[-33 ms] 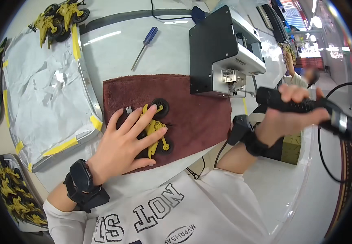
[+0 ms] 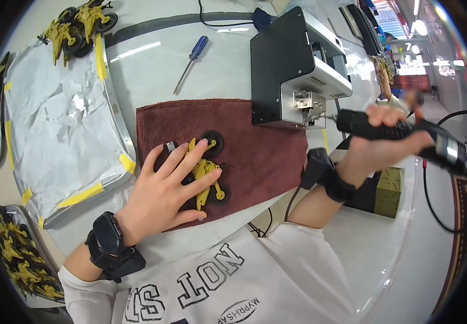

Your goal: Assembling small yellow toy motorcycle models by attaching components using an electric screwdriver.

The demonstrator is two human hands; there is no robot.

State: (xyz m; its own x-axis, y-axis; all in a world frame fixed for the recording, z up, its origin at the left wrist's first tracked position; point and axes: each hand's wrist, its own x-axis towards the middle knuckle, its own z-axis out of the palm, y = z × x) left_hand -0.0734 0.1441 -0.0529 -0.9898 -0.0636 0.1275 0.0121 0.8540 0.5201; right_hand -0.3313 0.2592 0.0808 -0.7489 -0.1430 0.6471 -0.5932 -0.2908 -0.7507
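My left hand [image 2: 163, 191] lies over a yellow-and-black toy motorcycle [image 2: 206, 167] on a dark red cloth [image 2: 271, 156]. Its fingers are spread and stretched out, resting on the toy and hiding part of it. A small silvery piece [image 2: 171, 146] shows between the fingertips. Off to the right, my right hand [image 2: 384, 143] is wrapped round a black electric screwdriver [image 2: 355, 124], raised in the air. The driver's thin bit points left at the metal outlet [image 2: 308, 105] of a black-and-silver screw feeder [image 2: 279, 70]. Whether the bit touches the outlet I cannot tell.
A blue-handled screwdriver [image 2: 193, 56] lies beyond the cloth. Left stands a paper-lined tray [image 2: 128, 127] edged with yellow tape, finished-looking toy motorcycles [image 2: 85, 24] at its far end. Another tray [image 2: 23, 216] holds several yellow-black toys. A green box [image 2: 389, 191] and cables are at right; a person [image 2: 394, 101] sits beyond.
My right hand and the electric screwdriver have shifted slightly left, bringing the bit closer to the feeder's outlet. My left hand and the toy motorcycle stay put.
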